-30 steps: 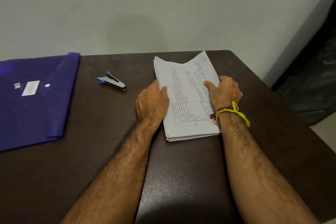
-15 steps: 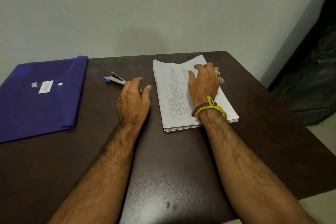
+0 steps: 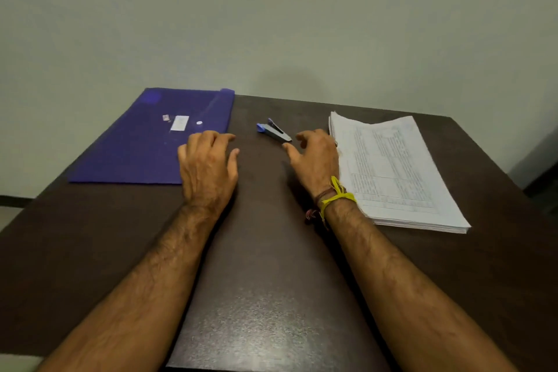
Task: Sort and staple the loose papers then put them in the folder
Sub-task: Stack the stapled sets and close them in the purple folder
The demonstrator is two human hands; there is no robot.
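Since stapling comes next, the right hand [image 3: 314, 157] (fingers apart, nothing held) is placed beside the stapler [image 3: 274, 131]

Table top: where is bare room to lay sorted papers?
The widest bare table lies near the person, between the forearms. Bare strips lie nearer than the folder and the paper stack. Around the stapler it is crowded, both hands close.

Lighting dim, even; soft head-shaped shadow on the wall [image 3: 290, 81] — directly above the table [image 3: 271, 311]. Dull sheen on the table's near surface. Slight softness, wide-angle bowing at edges.
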